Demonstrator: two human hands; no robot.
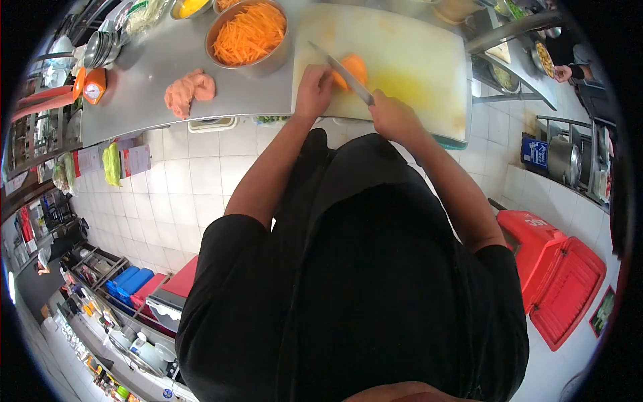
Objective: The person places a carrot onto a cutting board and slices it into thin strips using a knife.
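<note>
My right hand (396, 119) is closed around the handle of a kitchen knife (345, 72). Its long blade slants up and left across a bright orange piece of vegetable (355, 67), which looks like carrot, on the cutting board (422, 53). Curled fingers of my left hand (315, 90) press at the near left side of that piece, close to the blade. Exactly how the fingertips grip is hard to see. Yellowish stains mark the board to the right of the knife.
Left of the board stands a metal bowl (284, 50) of carrot strips (249, 33). Crumpled pinkish cloth or glove (190, 92) lies on the steel counter (137, 104). An orange scale (94, 86) sits far left. At right are an open red bin (536, 251) and another person's hand (562, 72).
</note>
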